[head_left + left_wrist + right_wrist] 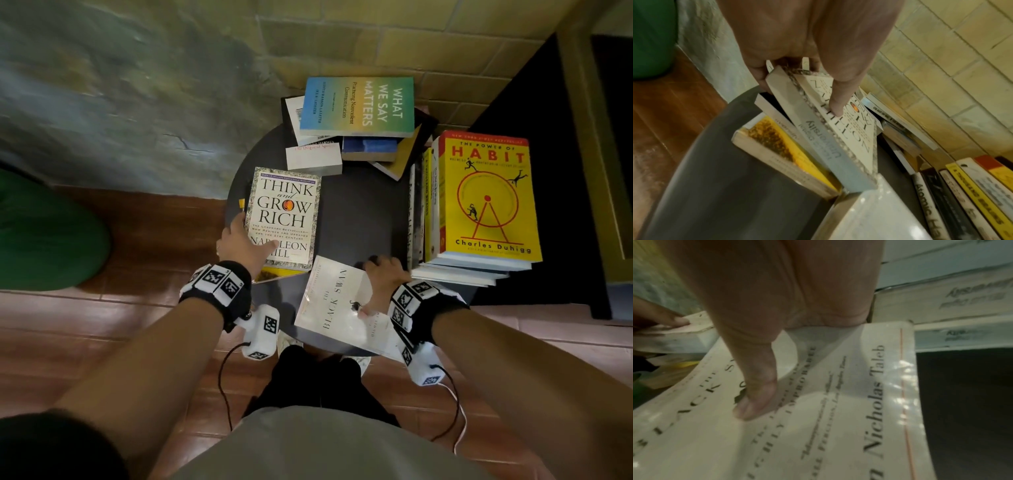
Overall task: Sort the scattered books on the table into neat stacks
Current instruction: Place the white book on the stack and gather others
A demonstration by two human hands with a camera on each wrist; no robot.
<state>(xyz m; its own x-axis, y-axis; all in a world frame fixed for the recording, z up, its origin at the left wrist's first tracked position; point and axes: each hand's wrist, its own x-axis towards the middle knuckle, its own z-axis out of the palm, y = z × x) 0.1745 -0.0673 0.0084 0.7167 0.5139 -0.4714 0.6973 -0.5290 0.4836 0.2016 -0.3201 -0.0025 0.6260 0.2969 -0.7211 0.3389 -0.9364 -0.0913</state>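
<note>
On the round dark table (359, 219), my left hand (245, 245) grips the near left corner of "Think and Grow Rich" (286, 216), thumb on the cover and fingers under the edge. The left wrist view shows that book (840, 134) tilted above a yellow book (789, 152). My right hand (383, 277) grips the white "The Black Swan" (335, 305) at the table's near edge, thumb (756, 395) pressed on its glossy cover (838, 402), fingers curled over its far edge. A tall stack topped by "The Power of Habit" (486, 195) stands at the right. A loose pile topped by "What We Say Matters" (358, 104) lies at the back.
A brick wall (394, 41) runs behind the table and a dark shelf unit (555, 171) stands to the right. A green object (41, 233) sits on the wooden floor at the left. My legs stand against the table's near edge.
</note>
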